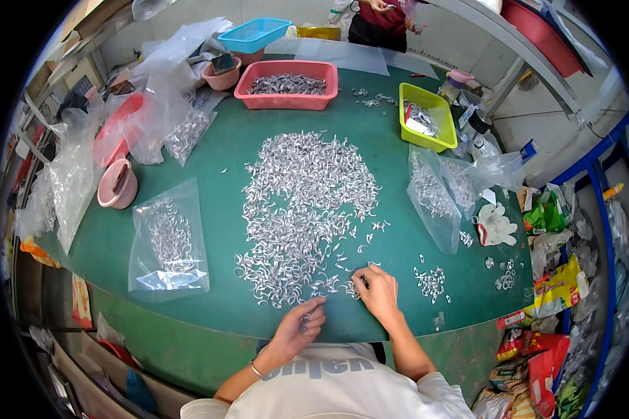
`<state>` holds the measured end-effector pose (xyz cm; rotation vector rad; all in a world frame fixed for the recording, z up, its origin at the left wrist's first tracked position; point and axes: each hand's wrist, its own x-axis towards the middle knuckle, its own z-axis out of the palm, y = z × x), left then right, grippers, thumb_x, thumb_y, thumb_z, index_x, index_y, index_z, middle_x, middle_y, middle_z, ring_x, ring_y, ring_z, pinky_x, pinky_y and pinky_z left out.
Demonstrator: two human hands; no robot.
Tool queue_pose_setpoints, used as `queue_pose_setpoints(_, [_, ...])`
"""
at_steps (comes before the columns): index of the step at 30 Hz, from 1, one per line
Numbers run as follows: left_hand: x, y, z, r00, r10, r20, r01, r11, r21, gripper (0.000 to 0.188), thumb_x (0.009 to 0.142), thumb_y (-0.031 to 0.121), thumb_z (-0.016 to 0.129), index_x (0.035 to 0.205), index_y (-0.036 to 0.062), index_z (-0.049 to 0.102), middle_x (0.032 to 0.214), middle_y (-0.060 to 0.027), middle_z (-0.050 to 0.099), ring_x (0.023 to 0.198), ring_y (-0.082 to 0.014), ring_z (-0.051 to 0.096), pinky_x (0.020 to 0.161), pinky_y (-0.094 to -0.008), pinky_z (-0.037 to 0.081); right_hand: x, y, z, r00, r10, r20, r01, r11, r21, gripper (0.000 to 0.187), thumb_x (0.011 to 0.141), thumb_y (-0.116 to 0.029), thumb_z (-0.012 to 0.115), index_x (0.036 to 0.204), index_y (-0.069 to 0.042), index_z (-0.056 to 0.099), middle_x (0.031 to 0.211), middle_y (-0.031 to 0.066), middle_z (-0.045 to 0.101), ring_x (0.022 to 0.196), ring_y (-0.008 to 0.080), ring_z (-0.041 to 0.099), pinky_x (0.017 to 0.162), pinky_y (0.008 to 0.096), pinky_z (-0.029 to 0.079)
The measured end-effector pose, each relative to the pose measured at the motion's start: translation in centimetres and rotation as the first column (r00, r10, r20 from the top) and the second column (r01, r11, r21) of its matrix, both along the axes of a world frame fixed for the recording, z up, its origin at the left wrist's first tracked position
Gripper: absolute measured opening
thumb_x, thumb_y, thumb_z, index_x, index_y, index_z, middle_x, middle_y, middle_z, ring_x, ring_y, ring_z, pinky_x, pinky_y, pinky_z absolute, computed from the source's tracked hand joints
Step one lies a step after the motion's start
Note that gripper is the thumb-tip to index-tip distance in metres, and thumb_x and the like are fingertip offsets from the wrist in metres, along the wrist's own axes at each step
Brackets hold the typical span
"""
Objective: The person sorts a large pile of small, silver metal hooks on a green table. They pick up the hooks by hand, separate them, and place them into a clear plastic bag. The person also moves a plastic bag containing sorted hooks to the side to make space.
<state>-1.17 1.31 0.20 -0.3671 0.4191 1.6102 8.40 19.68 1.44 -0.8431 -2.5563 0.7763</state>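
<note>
A broad heap of small curved silver metal pieces [307, 188] covers the middle of the green table [217, 140]. At its near edge my left hand [297, 329] is half closed, palm up, with several of these pieces in the curled fingers. My right hand [379, 292] reaches down at the heap's near right corner, fingers bent and pinched together. Something small and dark shows at its fingertips, too small to name. Beside those fingertips lies a little cluster of the metal pieces [351, 288]. A separate small pile [430, 281] sits right of my right hand.
Bagged pieces lie in a clear bag [169, 237] at left and another bag [433, 188] at right. A pink tray [286, 105] and a yellow-green tray [426, 143] stand farther back. A white glove [496, 225] rests near the right edge. A person [377, 28] stands beyond the table.
</note>
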Motion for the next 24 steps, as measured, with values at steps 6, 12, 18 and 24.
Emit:
queue_pose_setpoints(6, [0.0,0.1,0.1,1.000,-0.011,-0.006,0.011,1.000,-0.009,0.017,0.093,0.015,0.046,0.104,0.0023,0.049,0.064,0.0023,0.030,0.053,-0.0056,0.029,0.042,-0.0184,0.024,0.5,0.2,0.1,0.999,-0.034,-0.004,0.033,0.996,-0.084,0.014,0.084,-0.018,0.058,0.085,-0.005,0.064,0.082,0.0124,0.062,0.070,0.0317,0.060,0.061,0.0399,0.045])
queue_pose_setpoints(12, [0.0,0.2,-0.2,1.000,-0.007,0.003,0.007,1.000,-0.008,0.018,0.093,0.015,0.046,0.105,0.0021,0.049,0.064,0.0024,0.030,0.053,-0.0056,0.029,0.042,-0.0184,0.024,1.1,0.5,0.0,0.997,-0.076,-0.027,0.076,0.997,0.022,0.014,0.084,-0.017,0.057,0.093,-0.007,0.061,0.083,0.0148,0.062,0.073,0.0335,0.060,0.062,0.0421,0.047])
queue_pose_setpoints(18, [0.3,0.1,0.4,1.000,-0.004,0.001,0.004,0.998,-0.070,0.015,0.093,0.015,0.047,0.103,0.0038,0.050,0.064,0.0022,0.032,0.053,-0.0059,0.030,0.041,-0.0183,0.025,1.3,-0.5,-0.7,0.996,-0.023,0.083,0.017,0.997,0.076,0.021,0.080,-0.022,0.063,0.094,-0.006,0.059,0.079,0.0159,0.063,0.071,0.0344,0.060,0.060,0.0414,0.046])
queue_pose_setpoints(24, [0.3,0.4,0.0,1.000,-0.006,-0.005,0.006,0.999,-0.053,0.014,0.093,0.015,0.046,0.101,0.0041,0.051,0.064,0.0020,0.032,0.052,-0.0059,0.029,0.040,-0.0186,0.026,0.8,0.7,-1.6,0.956,-0.178,-0.234,0.096,0.941,-0.325,0.013,0.083,-0.016,0.061,0.084,-0.003,0.064,0.064,0.0123,0.061,0.053,0.0202,0.057,0.051,0.0315,0.044])
